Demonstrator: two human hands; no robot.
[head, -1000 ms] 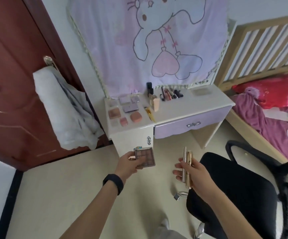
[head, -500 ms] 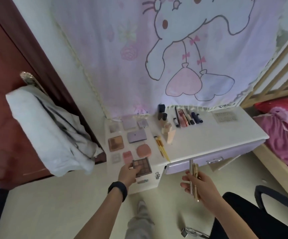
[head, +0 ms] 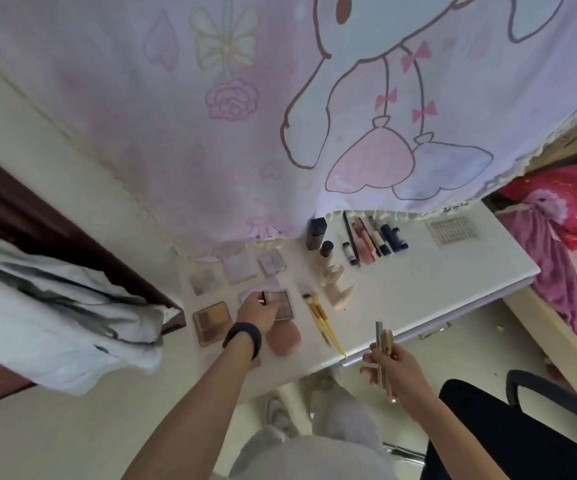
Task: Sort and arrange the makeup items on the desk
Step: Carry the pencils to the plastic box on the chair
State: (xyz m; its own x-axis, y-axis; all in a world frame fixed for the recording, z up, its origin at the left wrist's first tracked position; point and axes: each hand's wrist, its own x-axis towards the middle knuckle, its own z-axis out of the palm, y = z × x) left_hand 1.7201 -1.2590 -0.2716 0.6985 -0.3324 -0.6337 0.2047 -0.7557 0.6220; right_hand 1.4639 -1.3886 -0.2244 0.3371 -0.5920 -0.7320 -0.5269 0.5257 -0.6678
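Makeup items cover the left and back of the white desk in the head view. The left hand, with a dark wristband, has its fingers curled round the near edge of a brown eyeshadow palette, which sits low over or on the desk; contact is unclear. A lilac case shows just behind it. A bronze compact lies to its left, a round pink puff just in front, and pale square compacts behind. Yellow-handled brushes lie just to the right, pointing towards the front edge. A row of pencils and tubes lines the back, beside a dark bottle. The right hand grips a few slim gold tubes upright, just off the desk's front edge. A cartoon-rabbit cloth hangs behind the desk and a black chair stands at the right.
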